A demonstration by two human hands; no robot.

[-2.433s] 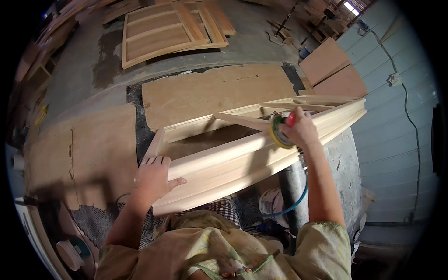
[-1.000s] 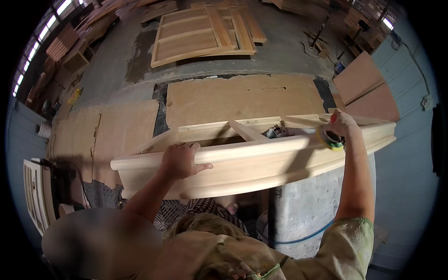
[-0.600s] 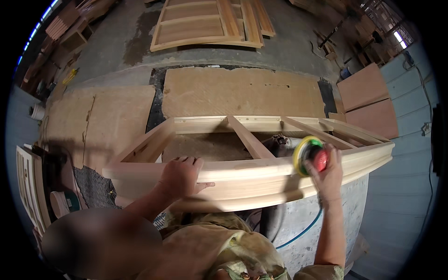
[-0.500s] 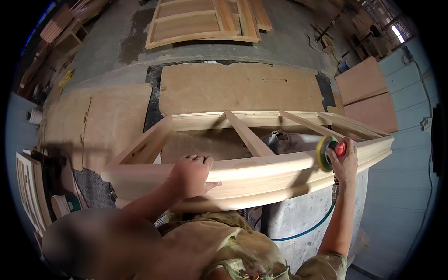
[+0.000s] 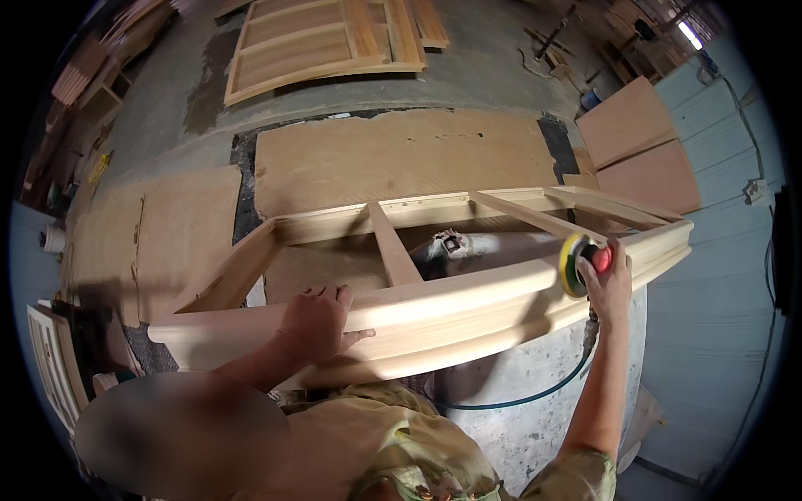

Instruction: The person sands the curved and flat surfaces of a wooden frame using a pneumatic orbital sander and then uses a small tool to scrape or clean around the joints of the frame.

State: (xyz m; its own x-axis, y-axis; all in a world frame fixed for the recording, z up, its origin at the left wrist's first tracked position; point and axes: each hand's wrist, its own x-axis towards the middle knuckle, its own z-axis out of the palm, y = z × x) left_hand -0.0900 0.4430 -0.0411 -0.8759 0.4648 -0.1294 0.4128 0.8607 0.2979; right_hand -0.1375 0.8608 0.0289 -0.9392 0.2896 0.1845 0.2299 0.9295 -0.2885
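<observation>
A pale wooden frame (image 5: pixel 468 284) with several crossbars lies in front of me, its broad moulded rail facing my body. My left hand (image 5: pixel 316 324) grips this rail left of the middle, fingers over the top edge and thumb on the near face. Toward the rail's right end, my right hand (image 5: pixel 611 280) is wrapped round a red-topped air sander (image 5: pixel 576 265). The sander's round yellow-green pad is tilted on edge against the rail's upper part. A dark blue-green hose (image 5: pixel 535 399) runs from the sander down under my right forearm.
Beneath the frame stands a grey, speckled support (image 5: pixel 543 434). Brown sheets (image 5: pixel 401 159) cover the floor beyond, with slatted wooden panels (image 5: pixel 334 46) farther off. Flat boards (image 5: pixel 635 134) lean by the pale blue wall (image 5: pixel 710 317) on the right. A white frame (image 5: pixel 54 359) stands at left.
The view has swung slightly, so the surroundings and frame sit farther left. Both hands keep their holds, and the sander stays near the rail's right end.
</observation>
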